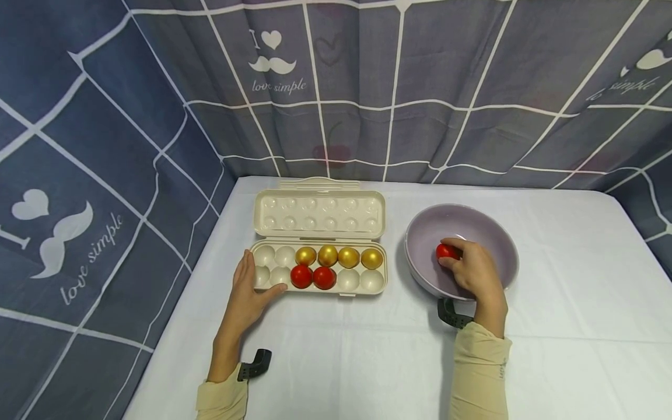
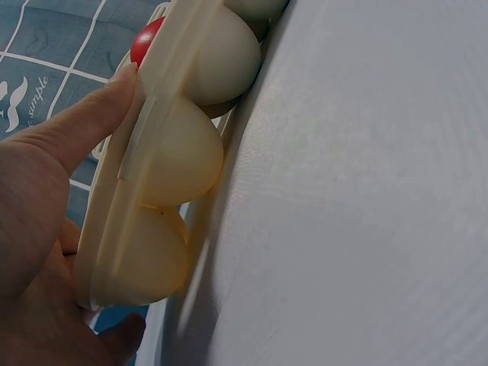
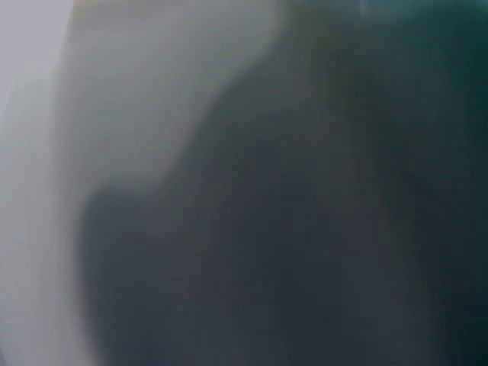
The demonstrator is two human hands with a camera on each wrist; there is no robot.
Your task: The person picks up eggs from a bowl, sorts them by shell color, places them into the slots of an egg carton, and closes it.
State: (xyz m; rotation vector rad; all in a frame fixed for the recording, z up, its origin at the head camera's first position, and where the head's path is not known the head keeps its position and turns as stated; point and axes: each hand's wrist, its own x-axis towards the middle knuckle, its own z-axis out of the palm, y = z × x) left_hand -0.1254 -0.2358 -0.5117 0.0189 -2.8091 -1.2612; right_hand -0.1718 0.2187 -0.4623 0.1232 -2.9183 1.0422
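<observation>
An open cream plastic egg carton lies at the centre-left of the table in the head view. Several gold eggs sit in its back row, and two red eggs stand side by side in the front row. My left hand holds the carton's left front corner, thumb on the front rim and fingers along the left end. Inside a purple bowl, my right hand pinches another red egg between thumb and fingers. The right wrist view is dark and blurred.
The carton's lid is folded back behind the egg cups. A white cloth covers the table. Dark checked curtains hang along the back and the left side. Each wrist carries a black strap mount.
</observation>
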